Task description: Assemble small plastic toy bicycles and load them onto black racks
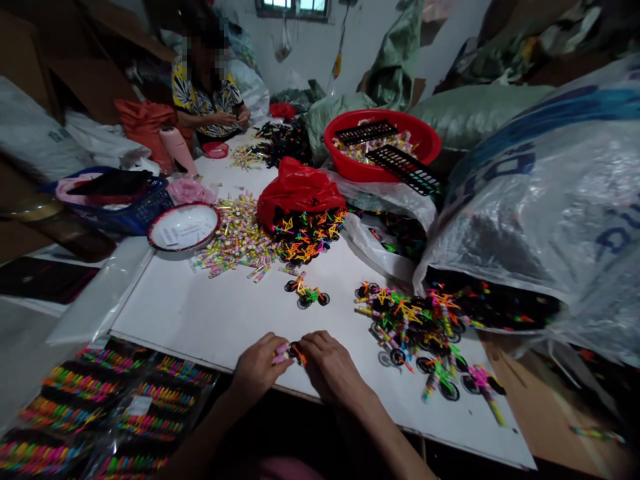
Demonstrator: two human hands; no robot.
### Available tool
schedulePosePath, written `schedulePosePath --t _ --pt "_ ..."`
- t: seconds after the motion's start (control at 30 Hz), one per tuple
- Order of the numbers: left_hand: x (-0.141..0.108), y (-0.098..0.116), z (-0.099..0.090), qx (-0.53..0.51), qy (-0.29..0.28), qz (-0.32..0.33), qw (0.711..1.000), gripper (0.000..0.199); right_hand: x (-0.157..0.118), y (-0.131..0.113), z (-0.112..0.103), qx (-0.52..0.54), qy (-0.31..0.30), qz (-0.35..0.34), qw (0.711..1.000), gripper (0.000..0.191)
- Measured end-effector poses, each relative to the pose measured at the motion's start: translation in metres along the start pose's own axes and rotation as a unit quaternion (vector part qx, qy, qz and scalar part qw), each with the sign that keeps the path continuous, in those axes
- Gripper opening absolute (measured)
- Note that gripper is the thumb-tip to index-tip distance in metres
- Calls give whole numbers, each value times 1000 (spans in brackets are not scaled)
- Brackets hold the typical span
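Note:
At the front edge of the white table, my left hand (263,363) is closed on a small pink patterned tube (281,353). Right beside it, my right hand (327,360) pinches a small toy bike (299,353) with orange and black parts, and the tube and bike meet between the fingers. Two toy bikes (307,293), one orange and one green, lie just beyond my hands. To the right spreads a pile of colourful bikes with tubes (415,320). Farther back are a heap of patterned tubes (240,233) and more bikes (310,233) spilling from a red bag (300,190).
A white bowl (183,228) and blue basket (130,207) stand at the left. A red basin (383,143) and large white sack (540,200) are at the right. Packed bikes (150,407) lie lower left. A person (213,100) works at the far end.

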State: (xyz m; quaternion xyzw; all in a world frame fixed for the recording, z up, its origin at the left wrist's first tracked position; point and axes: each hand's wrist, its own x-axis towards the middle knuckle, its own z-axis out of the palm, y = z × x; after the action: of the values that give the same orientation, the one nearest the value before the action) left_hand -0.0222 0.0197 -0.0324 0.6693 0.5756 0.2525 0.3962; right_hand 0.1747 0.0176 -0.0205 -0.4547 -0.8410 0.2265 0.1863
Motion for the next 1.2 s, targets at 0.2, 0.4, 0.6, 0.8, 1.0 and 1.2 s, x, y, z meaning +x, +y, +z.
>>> schedulePosePath --t 0.2,0.4,0.6,0.8,1.0,1.2 --pt "2 8 -2 -318 58 -128 938 33 12 -19 -13 314 31 148 937 33" --pt "1 14 8 -445 -7 -150 883 41 21 -23 -3 386 63 179 903 33" --pt "4 7 7 -392 1 -133 910 48 28 -14 -23 397 139 231 877 35" --pt "7 13 4 -321 -4 -83 943 45 30 -19 -20 436 87 222 868 39" --pt "0 19 -1 -407 -66 -129 902 38 22 -20 -16 519 50 237 820 39" --pt "-5 17 -4 -377 -124 -120 910 32 13 -18 -11 561 -10 242 791 37"
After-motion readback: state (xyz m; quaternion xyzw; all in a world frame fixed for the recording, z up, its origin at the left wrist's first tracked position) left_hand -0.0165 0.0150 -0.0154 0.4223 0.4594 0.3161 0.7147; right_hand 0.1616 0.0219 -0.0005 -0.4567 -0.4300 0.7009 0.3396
